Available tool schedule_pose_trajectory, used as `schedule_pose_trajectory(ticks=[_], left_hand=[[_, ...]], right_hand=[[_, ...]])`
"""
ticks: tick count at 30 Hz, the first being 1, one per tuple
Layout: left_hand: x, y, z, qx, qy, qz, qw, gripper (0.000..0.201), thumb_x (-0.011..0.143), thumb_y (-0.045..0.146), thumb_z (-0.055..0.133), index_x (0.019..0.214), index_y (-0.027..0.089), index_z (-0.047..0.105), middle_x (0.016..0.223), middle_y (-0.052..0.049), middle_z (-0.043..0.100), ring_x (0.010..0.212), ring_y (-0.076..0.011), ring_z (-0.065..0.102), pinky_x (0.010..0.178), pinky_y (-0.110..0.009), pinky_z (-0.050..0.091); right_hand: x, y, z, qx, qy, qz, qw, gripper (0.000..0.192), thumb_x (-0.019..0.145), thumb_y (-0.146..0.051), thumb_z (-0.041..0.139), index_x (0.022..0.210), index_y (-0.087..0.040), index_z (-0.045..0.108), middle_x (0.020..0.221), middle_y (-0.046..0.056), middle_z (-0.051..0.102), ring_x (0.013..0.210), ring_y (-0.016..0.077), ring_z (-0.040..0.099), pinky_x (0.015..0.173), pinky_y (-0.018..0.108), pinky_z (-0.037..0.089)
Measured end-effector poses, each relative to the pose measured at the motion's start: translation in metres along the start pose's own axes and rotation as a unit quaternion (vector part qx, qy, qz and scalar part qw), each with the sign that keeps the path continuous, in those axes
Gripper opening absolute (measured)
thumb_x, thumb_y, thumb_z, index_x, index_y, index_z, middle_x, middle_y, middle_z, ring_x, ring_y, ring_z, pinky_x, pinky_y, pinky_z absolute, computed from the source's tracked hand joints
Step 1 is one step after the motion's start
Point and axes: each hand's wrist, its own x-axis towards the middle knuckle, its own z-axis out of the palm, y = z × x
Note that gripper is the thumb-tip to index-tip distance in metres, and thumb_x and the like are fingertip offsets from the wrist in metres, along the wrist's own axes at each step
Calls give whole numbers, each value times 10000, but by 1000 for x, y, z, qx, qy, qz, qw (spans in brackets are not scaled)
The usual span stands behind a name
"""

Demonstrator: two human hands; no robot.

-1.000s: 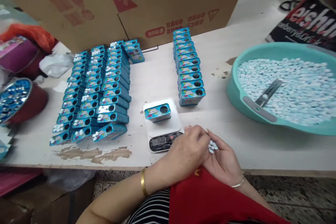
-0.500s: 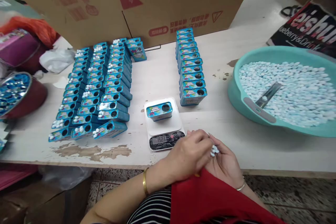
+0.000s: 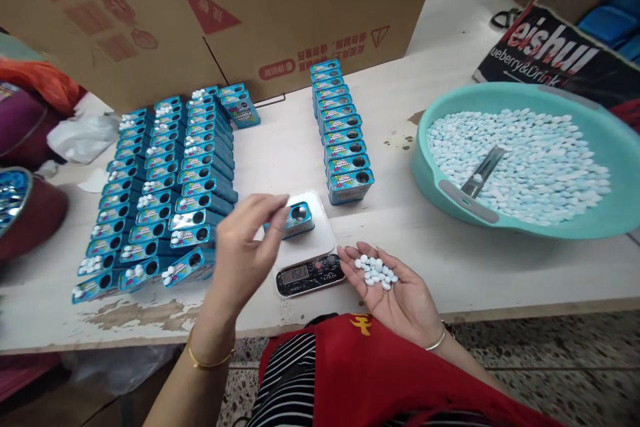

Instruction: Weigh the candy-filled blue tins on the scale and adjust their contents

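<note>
A blue candy tin (image 3: 299, 221) stands on the white kitchen scale (image 3: 320, 230), whose display is lit. At its round opening a pale candy shows. My left hand (image 3: 250, 247) is over the tin's left part, thumb and forefinger slightly apart, nothing visible between them; its other fingers are partly hidden. Palm up to the right of the scale, my right hand (image 3: 400, 300) carries a small heap of white and pale blue candies (image 3: 376, 271).
Rows of blue tins (image 3: 155, 213), many with candies on top, stand left. Another tin row (image 3: 345, 140) stands behind the scale. On the right is a turquoise basin (image 3: 435, 173) of candies with a metal scoop (image 3: 483, 172). A large carton (image 3: 200, 7) borders the back.
My left hand has moved left and forward from my right palm to the tin on the scale. My right hand has opened out, showing the candies. The view has shifted slightly.
</note>
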Motion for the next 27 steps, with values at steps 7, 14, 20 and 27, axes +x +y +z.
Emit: schedule_pose_trajectory(ticks=[7,14,20,27], left_hand=[[8,16,-43,-47,262,-55,962,100,826,195,639,899,245,685,817,17,647,640,-108,565,580,-317,472],[-2,-8,-45,5,174,-93,980,114,838,274,618,939,259,669,880,22,648,745,-142,586,681,-373,498],[-3,-19,-35,21,124,-55,991,85,831,233,631,907,252,664,834,0,643,759,-141,591,680,-325,495],[0,-22,-26,42,40,-20,998,85,841,213,614,916,213,655,836,-12,649,735,-128,570,675,-287,474]], right_hand=[[-3,-9,-6,3,33,-38,999,250,883,-140,435,918,-105,681,994,122,730,1118,229,623,937,339,538],[-6,-16,-8,-1,61,-63,996,246,888,-165,434,934,-126,673,1006,104,727,1137,229,610,930,341,546],[-7,-16,-12,-14,50,-77,996,223,872,-166,460,955,-136,665,1016,103,726,1141,218,608,952,350,528],[-8,-16,-13,-3,46,-76,996,233,868,-160,453,959,-130,665,1026,107,725,1141,225,608,955,354,527]])
